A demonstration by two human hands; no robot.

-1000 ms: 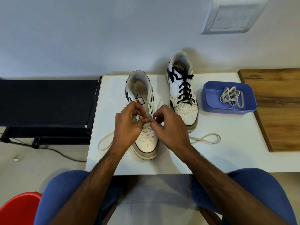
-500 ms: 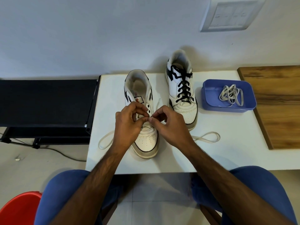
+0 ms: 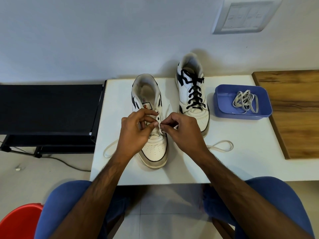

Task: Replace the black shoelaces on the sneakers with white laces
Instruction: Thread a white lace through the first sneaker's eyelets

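Note:
Two white sneakers stand on the white table (image 3: 241, 163). The near sneaker (image 3: 152, 152) has no black lace; a white lace (image 3: 221, 146) runs through its lowest eyelets and trails off to both sides. My left hand (image 3: 136, 131) holds the sneaker's eyelet edge with thumb and fingers curled. My right hand (image 3: 181, 130) pinches the white lace's tip right at an eyelet, close to my left thumb. The far sneaker (image 3: 192, 94) is still laced in black. A second white lace (image 3: 246, 101) lies bundled in a blue tray (image 3: 222, 107).
A wooden board (image 3: 296, 114) lies at the table's right. A black rack (image 3: 48, 107) stands to the left, with a cable on the floor below it. A red stool (image 3: 19, 221) is at the lower left. My knees sit under the table's front edge.
Both hands stayed over the near sneaker's lower eyelets. My right fingers shifted slightly, bringing the lace tip against the eyelet by my left thumb. The lace loops on the table barely moved.

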